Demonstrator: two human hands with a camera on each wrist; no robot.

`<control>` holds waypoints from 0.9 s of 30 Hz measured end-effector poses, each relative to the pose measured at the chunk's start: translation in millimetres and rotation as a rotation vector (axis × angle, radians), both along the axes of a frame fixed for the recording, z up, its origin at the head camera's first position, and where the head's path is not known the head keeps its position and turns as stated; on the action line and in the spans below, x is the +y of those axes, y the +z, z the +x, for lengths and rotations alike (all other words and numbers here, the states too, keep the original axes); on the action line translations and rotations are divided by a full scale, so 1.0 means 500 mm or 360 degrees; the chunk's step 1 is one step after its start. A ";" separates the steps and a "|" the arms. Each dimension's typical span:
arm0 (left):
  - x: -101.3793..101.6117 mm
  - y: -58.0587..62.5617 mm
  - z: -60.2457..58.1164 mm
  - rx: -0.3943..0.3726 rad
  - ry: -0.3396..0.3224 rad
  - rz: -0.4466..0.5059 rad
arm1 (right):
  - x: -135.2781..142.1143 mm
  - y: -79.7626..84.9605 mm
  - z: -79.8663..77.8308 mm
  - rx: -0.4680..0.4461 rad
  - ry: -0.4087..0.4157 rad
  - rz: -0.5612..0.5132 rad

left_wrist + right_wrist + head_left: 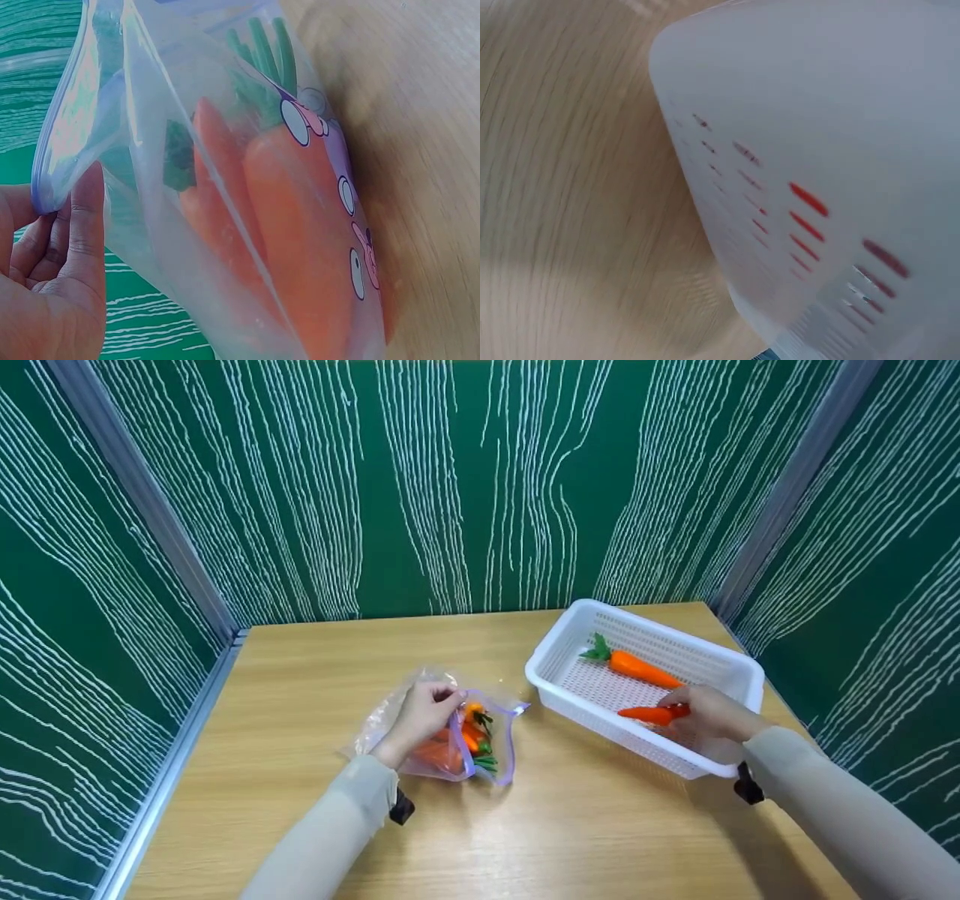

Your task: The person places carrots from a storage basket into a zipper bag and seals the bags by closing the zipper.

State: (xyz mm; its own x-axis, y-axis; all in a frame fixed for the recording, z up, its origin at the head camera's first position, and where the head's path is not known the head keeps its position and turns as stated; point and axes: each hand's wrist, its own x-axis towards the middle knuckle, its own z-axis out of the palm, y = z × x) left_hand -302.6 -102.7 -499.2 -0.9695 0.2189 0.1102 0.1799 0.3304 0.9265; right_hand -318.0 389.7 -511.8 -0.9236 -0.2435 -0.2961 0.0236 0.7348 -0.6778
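My left hand [431,709] pinches the purple-edged rim of a clear zip bag [210,240] that lies on the table with its mouth toward the right. Inside the bag are several orange carrots [300,240] with green stems. Over the white basket [645,754], my right hand [712,711] reaches in and grips a red-orange carrot [649,715] near its right end. Another carrot [641,667] with a leafy green top lies in the basket behind it. In the right wrist view the basket wall [817,97] hides the right hand; red shows through its slots.
The wooden table [300,675] carries the bag at the centre and the basket at the right. Green panels with white wavy lines [420,487] and grey metal posts [150,495] enclose the back and sides.
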 end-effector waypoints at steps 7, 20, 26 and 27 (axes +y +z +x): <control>0.002 -0.003 -0.001 0.0010 -0.0049 0.0046 | 0.011 0.016 -0.002 0.0362 0.0305 0.0381; 0.006 0.003 0.002 -0.0030 -0.0003 0.0073 | 0.000 0.026 -0.009 0.0435 0.0339 0.0382; 0.004 0.004 0.005 -0.0035 -0.0004 0.0047 | -0.003 0.030 -0.009 0.0400 0.0275 0.0393; 0.004 0.004 0.005 -0.0034 -0.0005 0.0042 | -0.003 0.032 -0.009 0.0396 0.0266 0.0392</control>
